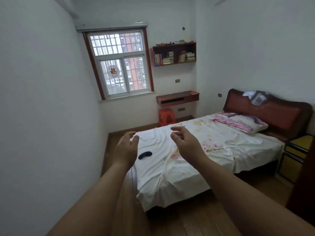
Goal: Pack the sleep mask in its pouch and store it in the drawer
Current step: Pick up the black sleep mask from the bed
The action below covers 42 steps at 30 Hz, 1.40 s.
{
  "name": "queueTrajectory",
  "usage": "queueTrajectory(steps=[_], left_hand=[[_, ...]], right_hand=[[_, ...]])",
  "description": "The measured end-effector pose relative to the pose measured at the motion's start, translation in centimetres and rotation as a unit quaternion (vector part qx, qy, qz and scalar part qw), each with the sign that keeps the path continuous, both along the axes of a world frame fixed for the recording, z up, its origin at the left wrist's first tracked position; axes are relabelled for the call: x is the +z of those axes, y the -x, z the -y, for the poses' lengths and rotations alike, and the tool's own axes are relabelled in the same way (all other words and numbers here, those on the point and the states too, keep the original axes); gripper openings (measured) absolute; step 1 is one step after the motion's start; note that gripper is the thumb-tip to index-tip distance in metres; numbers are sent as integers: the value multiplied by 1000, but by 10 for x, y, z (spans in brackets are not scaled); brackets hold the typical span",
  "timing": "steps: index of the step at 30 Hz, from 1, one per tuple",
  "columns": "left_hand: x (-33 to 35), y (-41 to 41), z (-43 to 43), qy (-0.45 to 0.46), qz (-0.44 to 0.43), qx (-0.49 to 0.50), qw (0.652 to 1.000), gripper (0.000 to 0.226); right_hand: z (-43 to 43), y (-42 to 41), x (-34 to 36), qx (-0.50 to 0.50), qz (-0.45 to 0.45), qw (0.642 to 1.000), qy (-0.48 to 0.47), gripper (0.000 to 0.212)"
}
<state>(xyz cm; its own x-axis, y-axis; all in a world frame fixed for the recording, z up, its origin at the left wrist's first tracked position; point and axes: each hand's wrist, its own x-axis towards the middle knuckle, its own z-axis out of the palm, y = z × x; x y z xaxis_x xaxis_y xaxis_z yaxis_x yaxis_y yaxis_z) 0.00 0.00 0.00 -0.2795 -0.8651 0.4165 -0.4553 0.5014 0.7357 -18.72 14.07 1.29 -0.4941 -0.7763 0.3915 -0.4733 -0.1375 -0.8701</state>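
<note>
Both arms reach forward at frame centre; the left hand [127,149] and right hand [185,142] are empty, fingers loosely curled and spread. The dark sleep mask [145,155] lies on the bed [170,176] sheet, just right of the left hand.

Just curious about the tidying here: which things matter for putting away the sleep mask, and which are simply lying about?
For the job: sleep mask, left hand, right hand.
Lying about: pillow, red stool, bookshelf.
</note>
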Motion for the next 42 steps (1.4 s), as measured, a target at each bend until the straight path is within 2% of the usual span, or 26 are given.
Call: queueTrajectory(steps=[11,15,24,33,42], left_hand=[[-19,7,22,-24,-13,24,999,53],[-28,0,54,-26,-13,24,999,41],[-42,-18,188,-23,-17,22,999,26],[-34,-23,328,-45,-17,-10,999,35],[-69,-4,433,-71,4,-34,997,37]], right_hand=[[55,-7,-18,23,-14,1000,6,29],[96,-16,-30,18,-13,1000,2,27],[223,-34,-38,18,-14,1000,-3,24],[359,-55,-19,-9,-11,1000,0,23],[465,-43,-39,-14,-21,1000,-19,23]])
